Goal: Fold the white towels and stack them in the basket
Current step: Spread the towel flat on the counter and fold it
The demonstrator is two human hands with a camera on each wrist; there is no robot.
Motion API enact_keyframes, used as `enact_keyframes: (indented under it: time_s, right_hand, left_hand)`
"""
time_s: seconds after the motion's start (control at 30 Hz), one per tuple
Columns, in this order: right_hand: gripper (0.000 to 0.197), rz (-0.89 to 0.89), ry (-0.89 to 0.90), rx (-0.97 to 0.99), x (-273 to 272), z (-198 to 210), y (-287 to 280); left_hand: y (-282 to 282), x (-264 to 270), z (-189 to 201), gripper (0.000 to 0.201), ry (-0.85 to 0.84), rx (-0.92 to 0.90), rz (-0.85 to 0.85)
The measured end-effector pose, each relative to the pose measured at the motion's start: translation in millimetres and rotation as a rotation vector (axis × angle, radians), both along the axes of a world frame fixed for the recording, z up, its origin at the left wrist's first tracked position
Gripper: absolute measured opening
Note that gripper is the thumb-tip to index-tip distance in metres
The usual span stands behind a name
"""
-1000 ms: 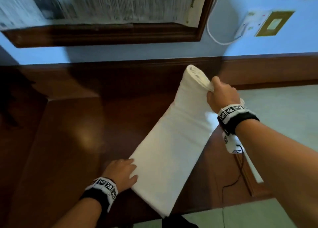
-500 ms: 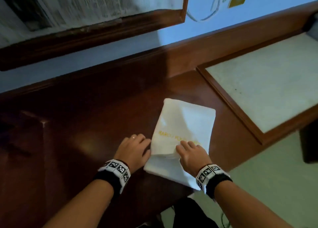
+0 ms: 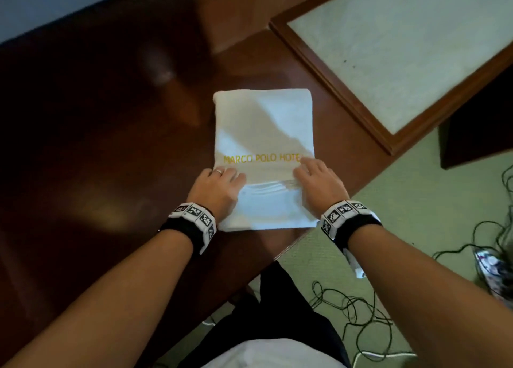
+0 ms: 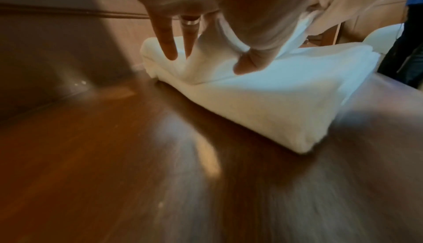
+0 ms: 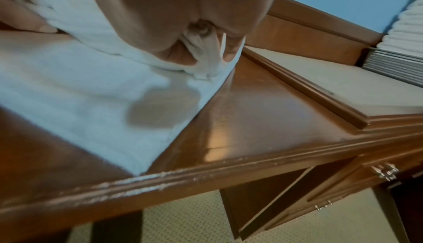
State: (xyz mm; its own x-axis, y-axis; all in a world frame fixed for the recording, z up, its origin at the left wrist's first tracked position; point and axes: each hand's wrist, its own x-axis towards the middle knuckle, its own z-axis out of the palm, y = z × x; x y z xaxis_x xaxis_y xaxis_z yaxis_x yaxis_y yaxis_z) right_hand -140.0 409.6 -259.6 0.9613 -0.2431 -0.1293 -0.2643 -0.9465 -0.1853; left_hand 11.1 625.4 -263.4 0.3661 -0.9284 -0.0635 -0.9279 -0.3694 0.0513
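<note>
A folded white towel (image 3: 263, 123) with gold lettering lies on the dark wooden table (image 3: 111, 145), close to its front edge. My left hand (image 3: 219, 184) is at the left end of the top layer's near edge. In the left wrist view its fingers (image 4: 170, 48) and thumb pinch that layer up off the towel (image 4: 263, 98). My right hand (image 3: 313, 181) grips the same edge on the right, fingers curled round the cloth (image 5: 206, 53). A grey ribbed basket (image 5: 403, 62) with stacked white towels (image 5: 409, 26) stands far right in the right wrist view.
A lower wood-framed surface with a pale top (image 3: 402, 48) adjoins the table on the right. Black cables (image 3: 361, 312) trail over the green carpet below. The table's worn front edge (image 5: 183, 176) runs just under the towel's near corner.
The long towel's far end, lifted by my right hand, has been folded over toward me. Both hands now hold the top layer's near edge, and the towel lies squarer.
</note>
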Motion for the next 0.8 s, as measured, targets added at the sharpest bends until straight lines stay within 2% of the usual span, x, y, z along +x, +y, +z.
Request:
enact_keyframes:
  time_s: [0.1,0.17,0.23,0.3,0.37,0.53,0.6,0.67,0.8]
  right_hand:
    - [0.028,-0.085,-0.196,-0.016,-11.0,12.5,0.6]
    - [0.03,-0.055,-0.26,-0.022,-31.2,13.7,5.7]
    - [0.034,0.004,-0.204,-0.038,-56.0,5.9,12.2]
    - [0.043,0.052,-0.07,-0.059,-76.7,-7.8,19.3]
    - [0.049,0.03,0.007,-0.033,-82.3,-15.9,24.8]
    - [0.03,-0.06,-0.14,-0.048,-81.1,-4.1,34.1]
    - [0.035,0.019,-0.093,-0.082,-89.4,-6.4,37.2]
    - [0.042,0.069,-0.02,-0.083,-94.7,-12.4,41.1]
    - [0.031,-0.052,0.052,-0.106,-86.1,-10.2,50.5]
  left_hand:
    - [2.8,2.0,15.4,0.034,-0.008,-0.205,0.014]
    - [13.3,-9.6,20.9,0.032,0.003,-0.264,0.01]
    - [28.9,-27.9,11.5,0.03,0.034,-0.21,-0.037]
    - [42.1,-41.5,-1.9,0.031,0.079,-0.096,-0.072]
    - [46.8,-47.3,-9.7,0.036,0.098,-0.038,-0.044]
    - [51.9,-56.2,-3.9,0.025,0.061,-0.195,0.05]
    - [64.2,-59.0,-11.9,0.02,0.061,-0.159,0.018]
    - [72.4,-59.1,-19.9,0.03,0.074,-0.065,-0.001]
    - [61.6,-58.5,-14.7,0.034,0.055,0.035,0.018]
